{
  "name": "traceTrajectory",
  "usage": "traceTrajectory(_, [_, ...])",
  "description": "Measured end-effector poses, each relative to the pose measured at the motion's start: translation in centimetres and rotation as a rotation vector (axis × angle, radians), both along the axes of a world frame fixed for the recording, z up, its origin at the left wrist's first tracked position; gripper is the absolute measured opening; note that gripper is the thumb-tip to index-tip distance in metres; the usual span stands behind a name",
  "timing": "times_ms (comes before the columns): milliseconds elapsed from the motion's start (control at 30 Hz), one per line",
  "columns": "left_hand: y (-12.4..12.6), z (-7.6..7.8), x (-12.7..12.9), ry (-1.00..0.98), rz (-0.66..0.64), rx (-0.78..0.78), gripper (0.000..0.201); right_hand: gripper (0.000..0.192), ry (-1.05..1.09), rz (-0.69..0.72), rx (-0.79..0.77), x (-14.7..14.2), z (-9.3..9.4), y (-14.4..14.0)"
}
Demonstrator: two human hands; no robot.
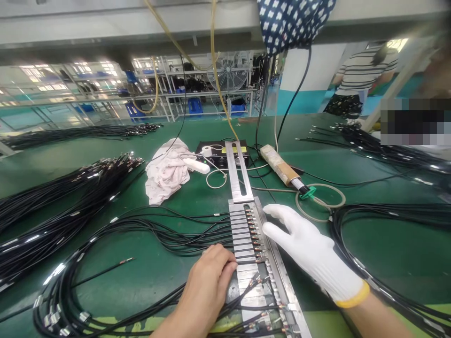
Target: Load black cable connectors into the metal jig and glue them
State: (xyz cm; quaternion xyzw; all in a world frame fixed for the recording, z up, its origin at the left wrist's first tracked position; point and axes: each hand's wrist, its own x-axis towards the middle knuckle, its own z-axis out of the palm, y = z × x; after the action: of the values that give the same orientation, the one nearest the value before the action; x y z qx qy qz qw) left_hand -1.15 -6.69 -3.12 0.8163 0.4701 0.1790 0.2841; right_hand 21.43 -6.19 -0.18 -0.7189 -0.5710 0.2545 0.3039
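I see my bare left hand [207, 286] lying fingers-down on the left edge of the metal fixture [246, 244], grasping nothing. My gloved right hand [310, 251] lies open and flat on its right edge. Black cables [169, 230] enter the slots from the left. Green table [387, 249] is open at right; a cloth [167, 171] and soldering iron [283, 169] lie beyond.
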Motion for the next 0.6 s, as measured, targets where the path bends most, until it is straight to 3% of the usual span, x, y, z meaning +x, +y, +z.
traceTrajectory(600, [0.32,0.22,0.11,0.009,-0.023,-0.007,0.020,0.032,0.004,0.040,-0.009,-0.11,0.65,-0.21])
